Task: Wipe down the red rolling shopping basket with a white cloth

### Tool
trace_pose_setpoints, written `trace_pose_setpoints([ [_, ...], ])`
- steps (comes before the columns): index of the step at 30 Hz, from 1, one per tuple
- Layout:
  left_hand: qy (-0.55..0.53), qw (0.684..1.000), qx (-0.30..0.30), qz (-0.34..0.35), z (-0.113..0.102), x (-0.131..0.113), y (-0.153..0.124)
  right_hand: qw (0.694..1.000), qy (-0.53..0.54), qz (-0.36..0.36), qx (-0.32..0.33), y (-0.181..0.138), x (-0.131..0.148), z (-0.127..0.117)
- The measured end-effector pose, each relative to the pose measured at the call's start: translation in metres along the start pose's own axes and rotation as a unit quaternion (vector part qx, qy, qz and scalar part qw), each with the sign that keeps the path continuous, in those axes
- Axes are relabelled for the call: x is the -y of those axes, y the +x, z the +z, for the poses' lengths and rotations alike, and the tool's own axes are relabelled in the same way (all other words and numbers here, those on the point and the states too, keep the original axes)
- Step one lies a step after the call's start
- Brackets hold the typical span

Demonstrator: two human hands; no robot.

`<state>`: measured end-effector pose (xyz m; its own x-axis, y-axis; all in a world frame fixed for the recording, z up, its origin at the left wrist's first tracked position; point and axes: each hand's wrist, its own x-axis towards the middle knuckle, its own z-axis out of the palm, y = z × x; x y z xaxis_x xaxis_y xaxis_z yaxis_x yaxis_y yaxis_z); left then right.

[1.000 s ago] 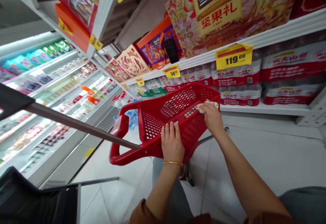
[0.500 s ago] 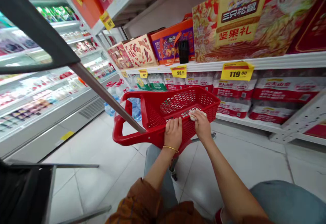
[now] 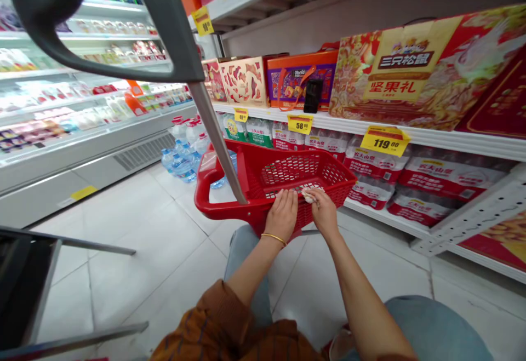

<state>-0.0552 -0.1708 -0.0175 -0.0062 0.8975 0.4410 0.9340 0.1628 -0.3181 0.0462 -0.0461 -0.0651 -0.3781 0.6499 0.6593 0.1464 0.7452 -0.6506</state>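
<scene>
A red plastic shopping cart basket (image 3: 283,161) with grid-like holes in its sides stands in front of me. My left hand (image 3: 282,211) grips its near rim, fingers laid over the edge and a thin gold bracelet at the wrist. Just right of it, my right hand (image 3: 324,211) pinches a crumpled white cloth or tissue (image 3: 309,194) against the same rim. From the basket's left end a metal post (image 3: 222,142) rises to a dark grey handle (image 3: 181,49). Part of the cloth is hidden under my fingers.
White shelving (image 3: 452,142) behind the basket holds gift boxes (image 3: 382,70) above packs of bottled water (image 3: 444,177). A small black device (image 3: 313,96) stands on the shelf. Blue-tinted bottles (image 3: 181,161) sit on the floor near a refrigerated display (image 3: 90,164). A metal-legged black frame (image 3: 24,290) is at lower left.
My right hand has slid the white cloth left along the rim, closer to my left hand, which keeps its place on the basket. The camera view has shifted, moving the handle and shelves in the picture.
</scene>
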Motion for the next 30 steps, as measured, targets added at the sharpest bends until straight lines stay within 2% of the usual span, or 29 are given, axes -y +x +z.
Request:
trace_pose_setpoints([
  [4, 0.004, 0.996, -0.032, -0.084, -0.019, 0.008, -0.017, 1.0, 0.013, 0.002, -0.001, 0.002, 0.002, -0.003],
  [7, 0.001, 0.989, -0.053, -0.137, -0.024, 0.016, -0.028, 1.0, 0.026, 0.015, -0.001, 0.003, 0.006, -0.003],
  [19, 0.003, 0.991, -0.091, -0.094, -0.011, 0.028, -0.033, 0.999, 0.047, 0.019, 0.004, -0.007, 0.05, 0.023],
  [30, -0.004, 0.993, -0.08, -0.088, -0.011, 0.031, -0.032, 0.998, 0.066, 0.018, -0.008, -0.008, 0.078, 0.035],
])
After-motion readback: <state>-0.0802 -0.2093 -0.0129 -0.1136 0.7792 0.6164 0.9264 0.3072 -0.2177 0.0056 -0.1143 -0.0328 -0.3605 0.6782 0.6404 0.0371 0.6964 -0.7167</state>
